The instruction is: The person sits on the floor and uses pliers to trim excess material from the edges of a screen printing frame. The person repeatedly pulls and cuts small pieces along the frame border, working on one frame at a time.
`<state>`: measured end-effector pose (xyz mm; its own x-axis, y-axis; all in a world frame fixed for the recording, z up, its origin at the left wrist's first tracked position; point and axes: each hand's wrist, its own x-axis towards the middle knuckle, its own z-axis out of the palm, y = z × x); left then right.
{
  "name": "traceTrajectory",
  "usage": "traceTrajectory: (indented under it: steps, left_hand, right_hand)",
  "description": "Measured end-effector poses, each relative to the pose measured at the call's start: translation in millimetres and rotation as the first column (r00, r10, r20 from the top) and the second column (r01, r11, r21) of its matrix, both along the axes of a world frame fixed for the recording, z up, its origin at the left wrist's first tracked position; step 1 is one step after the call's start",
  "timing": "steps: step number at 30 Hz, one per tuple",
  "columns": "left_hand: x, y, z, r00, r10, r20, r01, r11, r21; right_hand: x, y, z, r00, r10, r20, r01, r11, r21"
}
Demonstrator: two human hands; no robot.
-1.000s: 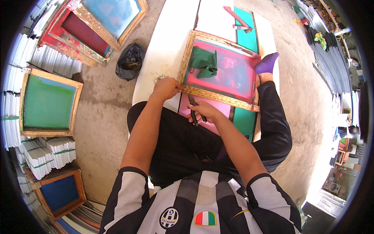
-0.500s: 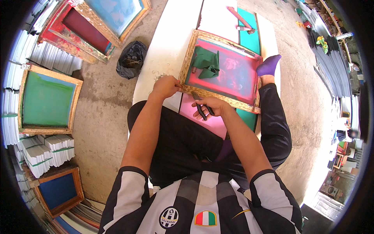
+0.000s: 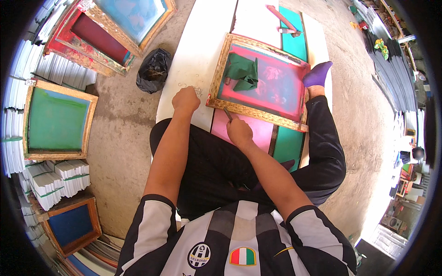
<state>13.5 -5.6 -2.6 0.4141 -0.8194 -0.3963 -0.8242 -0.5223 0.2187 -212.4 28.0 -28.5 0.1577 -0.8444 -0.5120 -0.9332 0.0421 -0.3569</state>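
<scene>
- The right hand [image 3: 240, 131] is clenched round dark pliers [image 3: 227, 113]; only their tip shows, just beside the frame's near rail.
- The left hand [image 3: 185, 99] is apart from the frame, above the white surface off its left corner; the fingers are turned under, and I cannot tell whether they pinch anything.
- The wooden frame [image 3: 260, 112] lies flat between the hands and the purple-socked foot [image 3: 317, 76], its mesh [image 3: 283, 76] stained pink and blue.
- A crumpled green cloth [image 3: 244, 72] rests on the mesh.
- Small wiry scraps [image 3: 197, 89] lie by the left hand on the white work surface [image 3: 184, 60], which has pink [image 3: 258, 135] and green [image 3: 294, 48] panels.
- A red-handled tool [image 3: 280, 16] lies toward the far end.
- A black plastic bag [image 3: 154, 71] sits on the concrete floor [image 3: 120, 147] to the left.
- Farther left: a green screen [image 3: 57, 122], a blue one [image 3: 70, 226], a red one [image 3: 94, 34] and banded white stacks [image 3: 57, 181].
- Far right: long dark sheets [image 3: 393, 69] and, small, another person [image 3: 407, 155].
</scene>
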Motion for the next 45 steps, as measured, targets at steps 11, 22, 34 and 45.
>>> traceTrajectory:
  steps: [11, 22, 34, 45]
  left_hand:
    - [-14, 6, -14, 0.709, -0.257, -0.657, 0.211, 0.966, -0.150]
    - [-14, 5, -31, 0.849, -0.323, -0.418, 0.196, 0.928, -0.318]
    - [-9, 3, -17, 0.873, -0.288, -0.393, 0.210, 0.950, -0.230]
    - [-10, 0, -21, 0.879, -0.282, -0.385, 0.193, 0.948, -0.252]
  right_hand:
    - [8, 8, 8, 0.979, 0.055, 0.198, -0.053, 0.998, -0.019]
    - [-21, -26, 4, 0.762, -0.308, 0.570, -0.136, 0.784, 0.606]
    - [-32, -114, 38, 0.962, 0.141, 0.233, -0.268, 0.647, 0.714]
    - [-25, -124, 26, 0.964, 0.216, 0.156, -0.258, 0.616, 0.744]
